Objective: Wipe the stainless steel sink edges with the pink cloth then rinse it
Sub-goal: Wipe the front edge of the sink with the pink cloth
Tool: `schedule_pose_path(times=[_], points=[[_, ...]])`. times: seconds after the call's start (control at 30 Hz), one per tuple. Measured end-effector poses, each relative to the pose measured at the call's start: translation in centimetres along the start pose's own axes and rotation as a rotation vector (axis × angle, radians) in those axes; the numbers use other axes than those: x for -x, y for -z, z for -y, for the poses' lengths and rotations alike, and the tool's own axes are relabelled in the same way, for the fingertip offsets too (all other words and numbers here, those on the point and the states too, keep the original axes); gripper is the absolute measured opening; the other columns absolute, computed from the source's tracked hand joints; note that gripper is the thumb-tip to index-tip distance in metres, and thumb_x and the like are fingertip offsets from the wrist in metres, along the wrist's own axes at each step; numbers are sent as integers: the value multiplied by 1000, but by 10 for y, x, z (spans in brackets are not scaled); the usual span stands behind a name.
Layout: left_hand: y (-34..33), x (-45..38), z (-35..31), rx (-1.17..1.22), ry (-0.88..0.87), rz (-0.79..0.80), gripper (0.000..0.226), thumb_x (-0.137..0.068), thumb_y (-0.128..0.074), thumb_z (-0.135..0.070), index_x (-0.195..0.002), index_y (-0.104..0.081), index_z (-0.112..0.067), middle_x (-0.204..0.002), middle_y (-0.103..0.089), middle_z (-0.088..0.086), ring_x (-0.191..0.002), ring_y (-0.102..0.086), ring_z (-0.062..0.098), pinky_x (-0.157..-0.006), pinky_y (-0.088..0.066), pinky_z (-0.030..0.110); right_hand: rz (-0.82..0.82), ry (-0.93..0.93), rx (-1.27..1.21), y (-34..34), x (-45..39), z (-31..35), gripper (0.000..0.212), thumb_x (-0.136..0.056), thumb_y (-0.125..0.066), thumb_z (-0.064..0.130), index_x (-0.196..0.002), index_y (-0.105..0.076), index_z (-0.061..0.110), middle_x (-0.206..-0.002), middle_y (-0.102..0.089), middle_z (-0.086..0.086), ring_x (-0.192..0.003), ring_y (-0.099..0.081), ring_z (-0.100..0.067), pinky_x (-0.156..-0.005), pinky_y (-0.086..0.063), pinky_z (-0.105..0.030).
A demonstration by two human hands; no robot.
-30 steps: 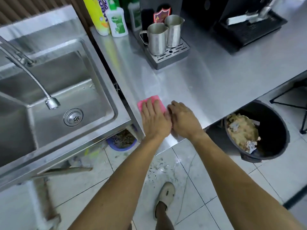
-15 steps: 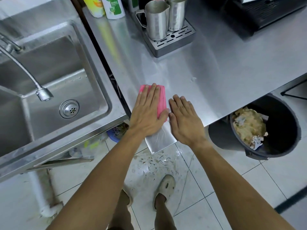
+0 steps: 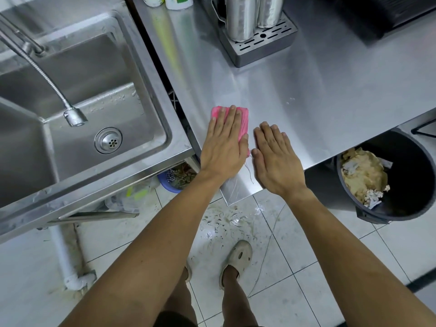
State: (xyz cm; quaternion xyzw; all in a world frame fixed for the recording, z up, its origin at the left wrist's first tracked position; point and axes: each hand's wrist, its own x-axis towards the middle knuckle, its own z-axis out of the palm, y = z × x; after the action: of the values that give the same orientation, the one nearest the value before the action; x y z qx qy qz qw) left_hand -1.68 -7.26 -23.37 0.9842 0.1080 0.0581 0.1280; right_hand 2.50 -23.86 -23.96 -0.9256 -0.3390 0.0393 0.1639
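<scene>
pink cloth (image 3: 243,119) lies flat beneath left hand (image 3: 224,147).

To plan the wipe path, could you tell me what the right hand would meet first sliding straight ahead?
The right hand points up-left across bare counter; probably the drip tray first.

Bright, sharp — steel glare, wide-angle bending

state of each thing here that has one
pink cloth: flat on the counter, pressed under left hand
right hand: flat, empty, beside the cloth
faucet: no water running
sink drain: strainer seated
black bin: open, partly filled with waste
</scene>
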Motion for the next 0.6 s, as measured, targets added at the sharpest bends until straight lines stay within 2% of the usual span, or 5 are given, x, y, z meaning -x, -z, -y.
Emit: schedule_pose_path(times=[0.27,0.37,0.43,0.5,0.6], points=[[21,10,3,367,66,-91,52,-107,-32,-24,-154,-44,-7,-159,-48,9,-151,-38,27,-125,-27,40,77,-63,-101,10,0,6,68,-107,-12,45,-164,-24,11,-174,-16,-8,-162,-7,-24,-132,0,-39],[50,30,17,602,312,-251,49,-109,-35,-27,-157,-38,-19,-159,-47,6,-141,-50,24,-105,-45,30,65,-160,-232,14,-2,22,65,-106,-17,40,-164,-26,10,-173,-19,-9,-162,-8,-26,-132,0,-42],[73,48,37,643,376,-444,52,-109,-32,-34,-160,-30,-25,-161,-44,10,-139,-53,30,-103,-51,29,58,-188,-314,13,-6,38,63,-107,-18,39,-164,-25,10,-174,-18,-8,-162,-6,-23,-131,2,-38],[86,67,65,527,396,-571,54,-109,-33,-27,-162,-28,-18,-168,-29,3,-155,-29,33,-120,-39,32,73,-139,-356,8,-12,57,60,-111,-20,38,-164,-23,12,-174,-16,-6,-162,-3,-19,-130,4,-32],[73,87,103,272,483,-315,59,-109,-31,-32,-163,-24,-10,-172,-19,5,-161,-3,27,-129,-17,52,117,-13,-380,-5,-24,94,54,-115,-25,33,-165,-23,14,-174,-16,-3,-162,-2,-15,-130,5,-27]])
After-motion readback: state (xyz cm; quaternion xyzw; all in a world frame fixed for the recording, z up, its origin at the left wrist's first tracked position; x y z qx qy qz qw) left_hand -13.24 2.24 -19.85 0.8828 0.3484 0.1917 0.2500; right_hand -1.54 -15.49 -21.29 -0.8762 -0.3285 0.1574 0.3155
